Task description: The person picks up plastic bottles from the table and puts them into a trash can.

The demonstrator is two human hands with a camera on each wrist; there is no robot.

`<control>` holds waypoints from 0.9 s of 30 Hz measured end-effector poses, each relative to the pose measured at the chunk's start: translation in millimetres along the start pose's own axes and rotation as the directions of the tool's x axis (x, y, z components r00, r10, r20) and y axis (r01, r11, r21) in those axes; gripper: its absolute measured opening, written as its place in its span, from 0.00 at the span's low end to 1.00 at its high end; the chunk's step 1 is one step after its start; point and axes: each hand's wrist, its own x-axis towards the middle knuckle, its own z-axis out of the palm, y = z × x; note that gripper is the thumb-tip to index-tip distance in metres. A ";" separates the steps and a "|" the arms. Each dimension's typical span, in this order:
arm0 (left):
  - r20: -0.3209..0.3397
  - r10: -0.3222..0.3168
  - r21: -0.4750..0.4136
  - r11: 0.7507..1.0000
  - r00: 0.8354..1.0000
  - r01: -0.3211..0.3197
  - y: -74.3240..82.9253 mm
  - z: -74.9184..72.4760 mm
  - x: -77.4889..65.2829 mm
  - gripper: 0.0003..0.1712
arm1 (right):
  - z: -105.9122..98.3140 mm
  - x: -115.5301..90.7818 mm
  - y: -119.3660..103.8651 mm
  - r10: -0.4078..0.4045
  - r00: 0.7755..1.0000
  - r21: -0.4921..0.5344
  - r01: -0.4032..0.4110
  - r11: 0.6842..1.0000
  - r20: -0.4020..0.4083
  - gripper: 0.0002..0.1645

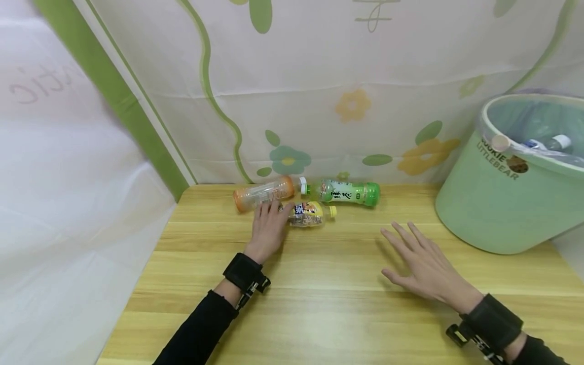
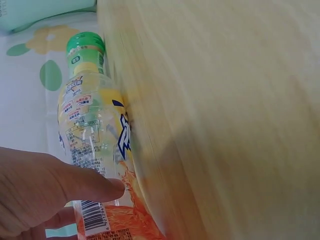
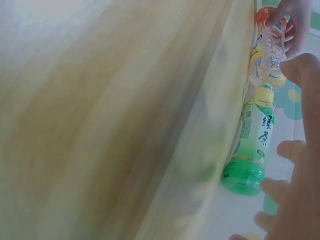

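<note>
My left hand [image 1: 268, 230] grips the base end of a clear plastic bottle [image 1: 309, 214] with a yellow cap and a yellow-and-blue label. It lies on its side, cap pointing right. In the left wrist view the thumb [image 2: 95, 185] presses on the bottle's side near a barcode, and the fingers are partly hidden behind it. Just behind lie a clear bottle with orange ends and a white cap [image 1: 269, 192] and a green tea bottle [image 1: 349, 192], their caps close together. My right hand [image 1: 426, 266] is over the table to the right, fingers spread, holding nothing.
A light green bin [image 1: 497, 197] with a plastic liner stands at the right, bottles visible inside. A white cloth with printed flowers [image 1: 292, 61] hangs along the back of the wooden table [image 1: 328, 304]. More white cloth [image 1: 68, 228] covers the left side.
</note>
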 end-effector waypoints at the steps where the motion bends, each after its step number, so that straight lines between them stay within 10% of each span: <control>1: -0.005 0.005 0.008 1.000 1.000 -0.005 0.0 0.3 -0.4 0.36 | 0.4 -0.1 0.2 0.000 1.000 0.000 0.000 1.000 -0.001 0.54; 27: 0.055 0.040 0.015 0.999 0.998 -0.041 12.0 -23.5 -9.8 0.34 | -4.2 1.6 4.5 -0.027 0.999 -0.010 0.026 1.000 -0.031 0.55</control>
